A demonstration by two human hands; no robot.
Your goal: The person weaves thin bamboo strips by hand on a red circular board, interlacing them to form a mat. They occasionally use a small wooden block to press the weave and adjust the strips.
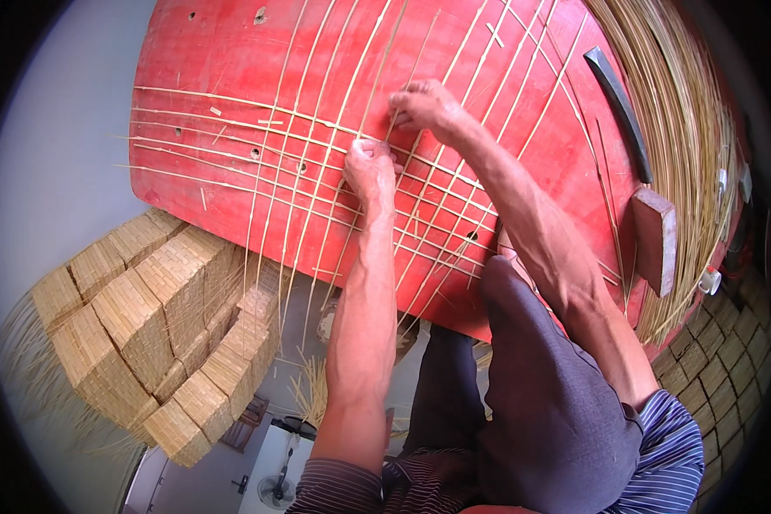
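A red board (197, 51) carries a loose grid of thin pale bamboo strips (197, 98) crossing in both directions. My left hand (370, 171) rests on the grid near its middle, fingers bent and closed at a crossing; exactly what it grips is hidden under the fingers. Just above and to the right, my right hand (424, 107) has its fingers curled and pinched at an upright strip, its forearm reaching across from the lower right.
A long dark tool (617, 111), a pale reddish block (655, 240) and a long bundle of strips (690, 111) lie along the right. Stacked bundles of short bamboo pieces (167, 304) stand at lower left, a fan (276, 487) farther below. My raised knee (548, 385) meets the board's near edge.
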